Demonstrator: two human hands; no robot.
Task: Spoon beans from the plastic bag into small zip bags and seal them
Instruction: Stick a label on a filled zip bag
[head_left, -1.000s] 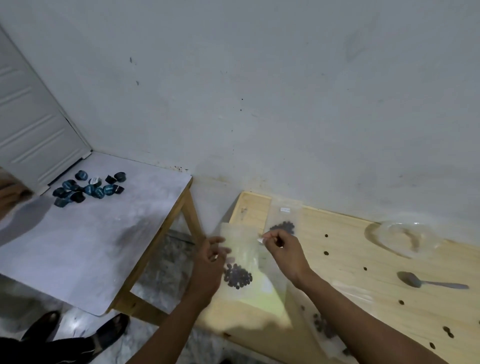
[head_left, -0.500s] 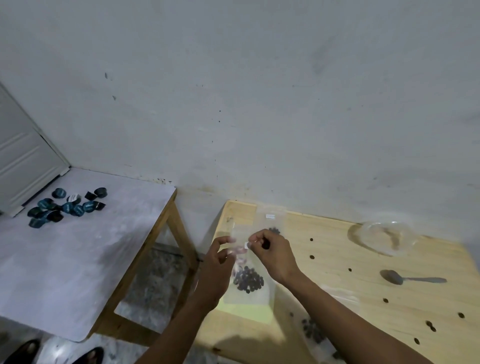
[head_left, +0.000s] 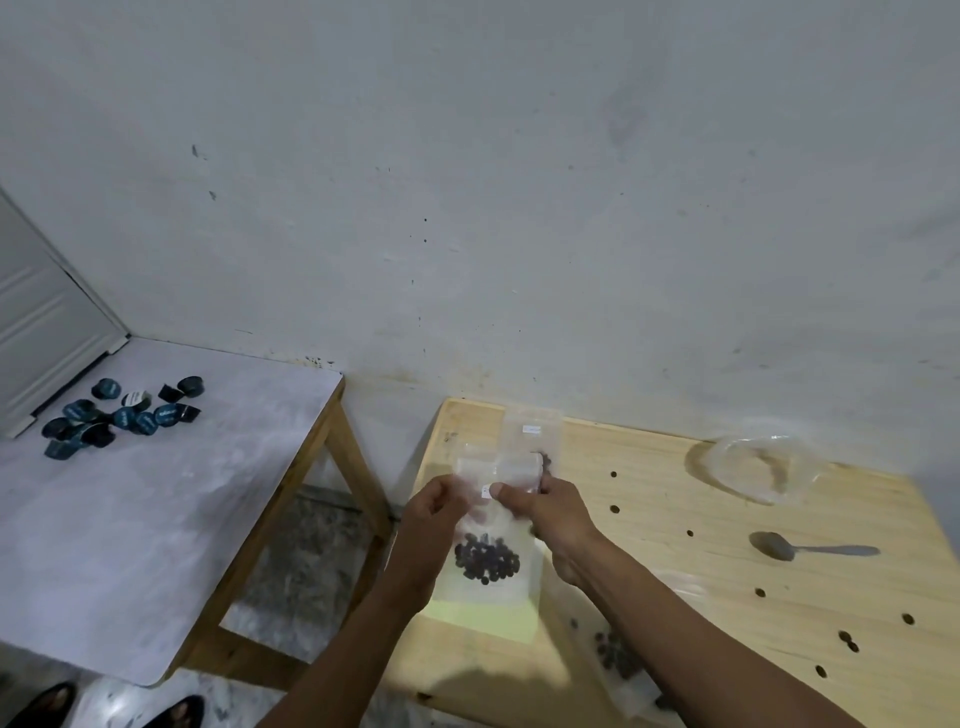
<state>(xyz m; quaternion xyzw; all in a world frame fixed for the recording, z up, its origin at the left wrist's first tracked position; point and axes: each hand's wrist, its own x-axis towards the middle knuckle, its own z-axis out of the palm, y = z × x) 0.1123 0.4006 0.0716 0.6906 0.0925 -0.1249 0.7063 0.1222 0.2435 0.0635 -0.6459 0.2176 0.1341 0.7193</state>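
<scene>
zip bag pinched between left hand, right hand

A plain, pale grey-white wall fills the upper half of the view, marked with small dark specks and faint smudges. At far left stands a white panelled door. Below it sits a white-topped table on wooden legs. To its right, against the wall, is a light wooden table drilled with small round holes. Between them shows a mottled grey stone floor. The light is dim and even.
</scene>
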